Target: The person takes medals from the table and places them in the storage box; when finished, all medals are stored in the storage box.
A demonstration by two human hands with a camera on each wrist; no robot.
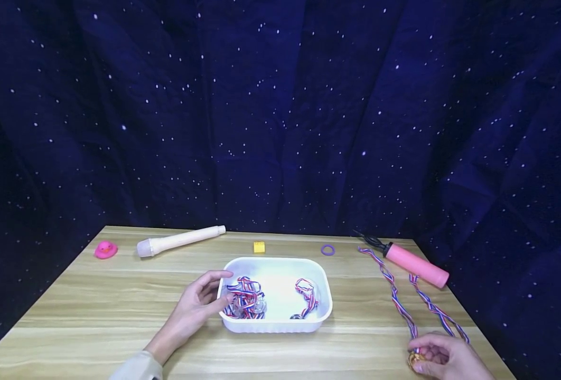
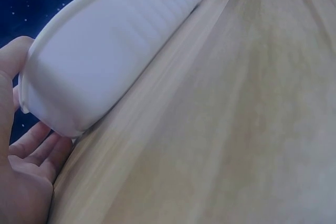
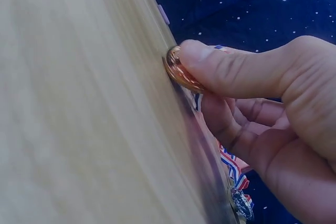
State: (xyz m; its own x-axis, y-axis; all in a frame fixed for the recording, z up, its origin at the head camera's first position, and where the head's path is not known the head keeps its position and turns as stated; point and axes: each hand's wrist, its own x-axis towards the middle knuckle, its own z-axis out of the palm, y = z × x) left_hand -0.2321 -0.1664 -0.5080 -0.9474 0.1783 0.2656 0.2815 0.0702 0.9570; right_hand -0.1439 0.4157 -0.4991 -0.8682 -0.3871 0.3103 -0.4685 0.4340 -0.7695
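Note:
My left hand (image 1: 192, 309) grips the left end of a white plastic basin (image 1: 280, 326), with the thumb over its rim and the fingers along the outer wall. Inside the basin, a heap of medals with striped ribbons (image 1: 247, 301) lies at the left, and another ribboned medal (image 1: 307, 298) lies at the right. At the table's front right, my right hand (image 1: 444, 354) pinches a gold medal (image 3: 181, 72) between thumb and fingers, close over the wood. Its red, white and blue ribbon (image 1: 394, 295) stretches away across the table. Beside it lies a silver medal (image 3: 241, 203) on a second ribbon (image 1: 435, 309).
Along the back of the wooden table (image 1: 95, 316) lie a pink rubber duck (image 1: 105, 249), a pale toy microphone (image 1: 180, 240), a yellow block (image 1: 259, 247) and a purple ring (image 1: 328, 250). A pink hand pump (image 1: 417, 265) lies at the right edge. Behind hangs a starry curtain (image 1: 280, 116).

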